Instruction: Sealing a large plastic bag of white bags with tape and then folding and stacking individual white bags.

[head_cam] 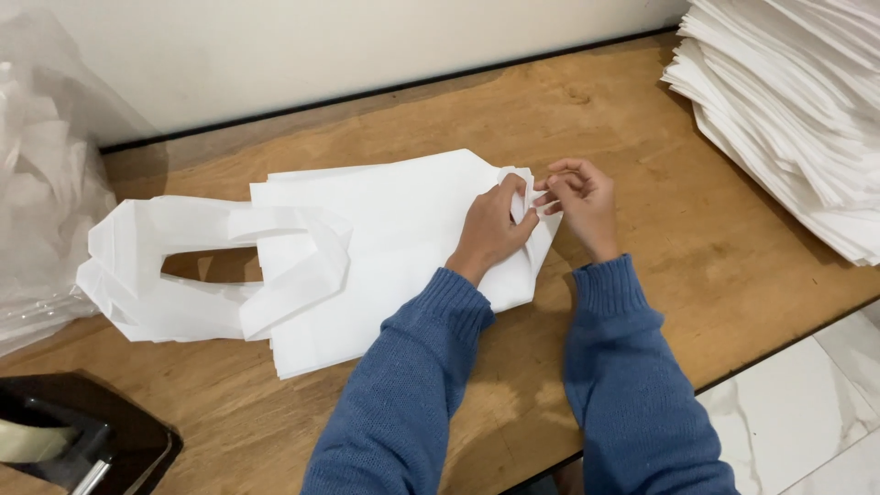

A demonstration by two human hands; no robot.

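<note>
Two hands fold the corner of a flat white bag on a wooden table.

The brown wooden table (642,137) stands against a pale wall (321,46), with white floor tiles (807,412) at the lower right. Both arms wear blue sleeves (403,403). The left hand (490,229) presses down on the right end of the white bag (385,238), fingers curled over its folded corner. The right hand (582,202) is just beside it, fingertips pinching that corner. The bag lies flat in the middle of the table, its handles (183,266) pointing left. A tall stack of white bags (788,110) sits at the top right. Crinkly clear plastic (37,183) is at the left. A dark tape holder (64,440) sits at the bottom left.
</note>
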